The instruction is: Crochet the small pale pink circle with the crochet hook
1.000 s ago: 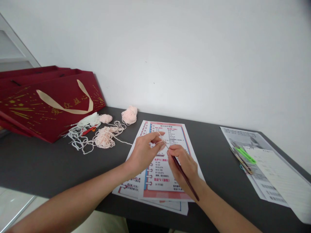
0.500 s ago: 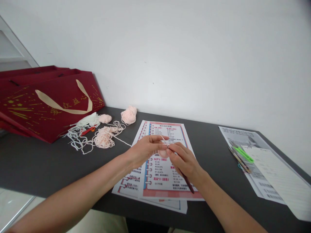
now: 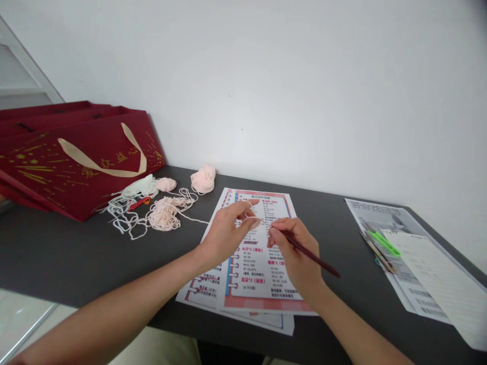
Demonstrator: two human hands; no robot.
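My left hand (image 3: 228, 230) hovers over a printed pattern sheet (image 3: 255, 263), fingers pinched on a thin pale pink yarn strand (image 3: 254, 219) that runs left to a loose pink yarn heap (image 3: 164, 214). My right hand (image 3: 297, 253) is closed around a dark red crochet hook (image 3: 310, 255), whose metal tip meets the strand between the two hands. The handle points out to the right, past the hand.
A pink yarn ball (image 3: 203, 179), a smaller pink piece (image 3: 166, 184) and tangled white yarn (image 3: 124, 213) lie near a red gift bag (image 3: 76, 157) at the left. Papers (image 3: 418, 263) with green snips (image 3: 384, 243) lie at the right on the dark table (image 3: 57, 253).
The crochet hook has swung: its handle pointed down toward my wrist, now it points out to the right. Both hands stayed together over the sheet.
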